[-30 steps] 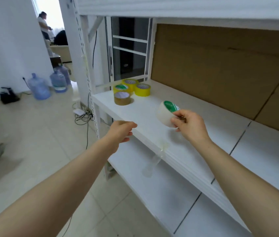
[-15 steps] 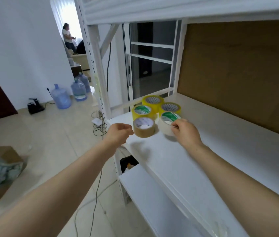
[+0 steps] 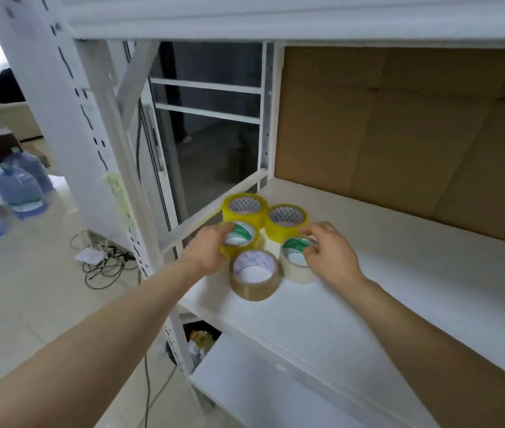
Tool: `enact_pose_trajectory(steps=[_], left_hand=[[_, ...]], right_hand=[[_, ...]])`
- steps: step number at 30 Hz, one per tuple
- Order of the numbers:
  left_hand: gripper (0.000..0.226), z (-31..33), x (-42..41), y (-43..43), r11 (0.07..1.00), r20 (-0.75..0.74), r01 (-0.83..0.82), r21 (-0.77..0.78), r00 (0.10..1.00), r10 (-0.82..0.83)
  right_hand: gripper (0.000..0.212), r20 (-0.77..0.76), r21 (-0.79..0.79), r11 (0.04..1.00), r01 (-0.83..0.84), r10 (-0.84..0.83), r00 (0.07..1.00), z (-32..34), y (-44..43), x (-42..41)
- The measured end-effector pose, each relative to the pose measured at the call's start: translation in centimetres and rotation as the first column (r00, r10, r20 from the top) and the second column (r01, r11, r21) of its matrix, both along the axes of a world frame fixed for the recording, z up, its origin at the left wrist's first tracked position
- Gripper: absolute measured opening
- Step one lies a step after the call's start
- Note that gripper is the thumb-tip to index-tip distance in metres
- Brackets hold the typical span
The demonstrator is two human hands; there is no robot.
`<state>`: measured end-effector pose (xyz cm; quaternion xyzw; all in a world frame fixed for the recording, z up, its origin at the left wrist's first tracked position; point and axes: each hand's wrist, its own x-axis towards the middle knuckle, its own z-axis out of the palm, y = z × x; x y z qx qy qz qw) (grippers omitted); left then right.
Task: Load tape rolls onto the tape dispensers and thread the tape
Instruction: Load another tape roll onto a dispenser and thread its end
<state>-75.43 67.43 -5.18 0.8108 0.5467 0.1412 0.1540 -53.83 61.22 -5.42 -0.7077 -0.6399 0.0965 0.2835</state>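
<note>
White roll (image 3: 296, 257) sits at the shelf's (image 3: 368, 288) left end, right hand (image 3: 327, 254) loosely clasping it; left hand (image 3: 211, 251) cups a yellow roll (image 3: 240, 239). Packed rolls may knock together.

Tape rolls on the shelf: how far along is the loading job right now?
Done: five rolls sit grouped on the white shelf; none is on a dispenser, and no dispenser is in view. In hand: the left hand grips the yellow green-label roll; the right hand rests on the clear green-label roll. Left: all loading and threading.
</note>
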Motion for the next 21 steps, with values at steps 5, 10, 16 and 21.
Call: enact_pose_trajectory(steps=[5,10,16,21], left_hand=[[0.04,-1.6,-0.2,3.2,0.988,-0.393,0.155,-0.003,0.908,-0.144],[0.029,-1.8,-0.8,3.6,0.994,-0.039,0.099,0.043,0.995,-0.097],[0.009,2.4,3.5,-0.9,0.999,0.607,0.031,-0.028,0.795,-0.008],[0.011,4.7,12.8,-10.0,0.921,0.831,0.346,-0.18,0.554,-0.046]], right_hand=[[0.037,-0.099,0.003,0.993,0.117,-0.116,0.988,0.3,-0.5,-1.5],[0.033,-0.249,0.014,0.983,0.185,-0.176,0.953,0.8,-2.6,-1.3],[0.032,-0.503,0.0,0.966,0.26,-0.224,0.835,2.3,-8.3,1.2],[0.025,-0.656,0.038,0.946,0.322,-0.219,0.722,3.8,-17.4,6.2]])
